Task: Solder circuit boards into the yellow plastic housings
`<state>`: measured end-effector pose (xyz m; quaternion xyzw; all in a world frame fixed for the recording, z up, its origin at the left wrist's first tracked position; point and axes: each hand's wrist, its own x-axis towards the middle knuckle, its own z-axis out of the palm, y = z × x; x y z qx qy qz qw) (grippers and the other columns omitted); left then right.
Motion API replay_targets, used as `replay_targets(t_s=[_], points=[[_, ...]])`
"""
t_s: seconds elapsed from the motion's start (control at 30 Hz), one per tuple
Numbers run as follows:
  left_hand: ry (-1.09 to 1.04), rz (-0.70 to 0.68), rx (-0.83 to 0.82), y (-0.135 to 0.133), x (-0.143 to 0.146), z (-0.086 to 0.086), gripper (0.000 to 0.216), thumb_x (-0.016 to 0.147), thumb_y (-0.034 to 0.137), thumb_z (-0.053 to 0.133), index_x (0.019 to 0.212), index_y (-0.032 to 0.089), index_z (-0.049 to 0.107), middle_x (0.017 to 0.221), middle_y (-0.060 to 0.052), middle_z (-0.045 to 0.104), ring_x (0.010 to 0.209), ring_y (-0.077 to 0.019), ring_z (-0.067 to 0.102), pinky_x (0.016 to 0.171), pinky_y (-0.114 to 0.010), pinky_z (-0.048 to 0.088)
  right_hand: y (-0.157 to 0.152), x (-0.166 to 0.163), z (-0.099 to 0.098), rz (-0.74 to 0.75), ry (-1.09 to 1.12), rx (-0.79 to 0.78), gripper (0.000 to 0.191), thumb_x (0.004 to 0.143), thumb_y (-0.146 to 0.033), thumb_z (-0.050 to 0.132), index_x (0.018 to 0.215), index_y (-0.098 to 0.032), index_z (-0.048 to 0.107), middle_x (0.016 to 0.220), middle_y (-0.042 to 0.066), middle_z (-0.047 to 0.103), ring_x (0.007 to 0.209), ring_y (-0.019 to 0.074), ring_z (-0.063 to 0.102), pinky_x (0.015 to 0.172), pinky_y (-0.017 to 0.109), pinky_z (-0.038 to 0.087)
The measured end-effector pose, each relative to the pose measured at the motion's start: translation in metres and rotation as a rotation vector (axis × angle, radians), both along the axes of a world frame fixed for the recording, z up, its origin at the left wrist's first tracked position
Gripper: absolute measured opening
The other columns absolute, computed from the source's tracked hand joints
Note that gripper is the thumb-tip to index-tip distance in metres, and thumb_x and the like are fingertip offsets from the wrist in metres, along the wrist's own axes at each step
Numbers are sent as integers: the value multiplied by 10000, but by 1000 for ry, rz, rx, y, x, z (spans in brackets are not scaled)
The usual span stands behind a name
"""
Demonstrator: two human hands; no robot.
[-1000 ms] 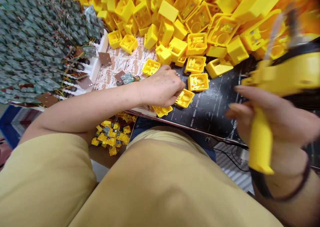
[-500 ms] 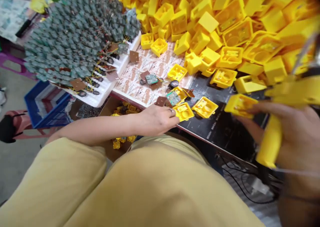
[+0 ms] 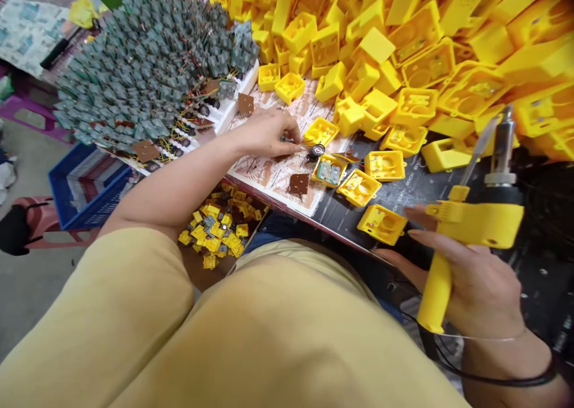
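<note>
With grey boards (image 3: 147, 67) heaped far left and yellow cases (image 3: 376, 46) crowding far right, the left hand (image 3: 269, 131), now farther from the counter's (image 3: 415, 182) near edge, curls its fingers, grip unclear, while the right hand (image 3: 484, 285) clasps a yellow soldering tool (image 3: 475, 222) beside one near open case (image 3: 382, 224).

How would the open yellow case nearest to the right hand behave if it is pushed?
The yellow case looks like rigid plastic, so it probably keeps its shape. Its open, hollow form suggests low weight. Being boxy, it would likely slide on the black surface rather than roll.
</note>
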<state>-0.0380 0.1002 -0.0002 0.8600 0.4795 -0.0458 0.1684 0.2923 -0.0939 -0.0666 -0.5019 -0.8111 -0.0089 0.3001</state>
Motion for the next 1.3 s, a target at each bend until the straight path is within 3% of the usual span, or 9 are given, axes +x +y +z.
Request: replay_targets(t_s=[0.13, 0.3, 0.5, 0.63, 0.8, 0.9, 1.0, 1.13, 1.3], points=[[41, -5, 85, -7, -10, 0, 244, 909, 315, 593, 998, 201, 789, 970, -45, 775, 986, -213, 716, 931, -336, 499, -2, 2, -9, 70, 23, -26, 422, 901, -425, 758, 1245, -268, 569, 1112, 57, 749, 937, 250, 745, 730, 366, 608], [105, -79, 89, -17, -26, 15, 359, 919, 422, 605, 1185, 218, 732, 1039, -45, 754, 1017, -228, 702, 923, -332, 498, -2, -17, -8, 141, 93, -39, 528, 881, -363, 784, 1334, -264, 530, 1274, 90, 713, 1015, 242, 743, 793, 362, 641], [244, -69, 112, -35, -22, 18, 262, 929, 379, 605, 1018, 185, 757, 1056, -85, 730, 1107, -288, 674, 966, -393, 499, 20, -54, 2, 153, 109, 57, 366, 928, -371, 734, 1234, -248, 574, 1066, 37, 753, 893, 197, 746, 751, 297, 627], [149, -40, 128, -44, -25, 8, 219, 936, 343, 591, 1007, 182, 721, 1008, -71, 736, 1046, -252, 681, 935, -369, 500, 30, -60, 3, 97, 95, 92, 377, 938, -379, 721, 1243, -229, 559, 972, 38, 735, 823, 210, 737, 702, 310, 611], [-100, 42, 96, -48, -28, 3, 419, 890, 280, 636, 1288, 150, 617, 985, -58, 762, 921, -206, 692, 874, -338, 500, 24, -58, 5, 101, 122, 75, 456, 924, -381, 745, 1293, -230, 523, 1003, 33, 742, 773, 178, 726, 686, 283, 606], [-244, -6, 148, -54, -22, 9, 508, 894, 274, 635, 1386, 169, 560, 1000, -36, 758, 910, -183, 690, 870, -315, 504, 23, -57, 4, 117, 129, 54, 476, 911, -434, 752, 1288, -235, 542, 1012, 40, 747, 787, 190, 740, 655, 281, 606], [-198, -179, 250, -68, -8, 16, 351, 954, 247, 561, 1291, 191, 642, 1046, -58, 745, 974, -208, 682, 882, -338, 505, 21, -55, 5, 108, 170, 48, 593, 856, -471, 797, 1330, -234, 530, 1108, 73, 752, 897, 224, 758, 730, 314, 641], [68, -388, 360, -88, 7, 13, 276, 953, 156, 487, 1058, 167, 743, 1027, -111, 727, 978, -252, 660, 795, -361, 493, 16, -49, 6, 88, 250, 61, 655, 783, -392, 876, 1326, -241, 541, 1168, 84, 753, 1056, 254, 747, 904, 356, 655], [106, -324, 318, -89, 12, 4, 264, 982, 325, 531, 1021, 161, 734, 1001, -105, 708, 965, -262, 641, 788, -369, 498, 9, -44, 4, 43, 330, 62, 599, 741, -295, 912, 1255, -239, 609, 1164, 76, 758, 1098, 271, 735, 1019, 394, 627]])
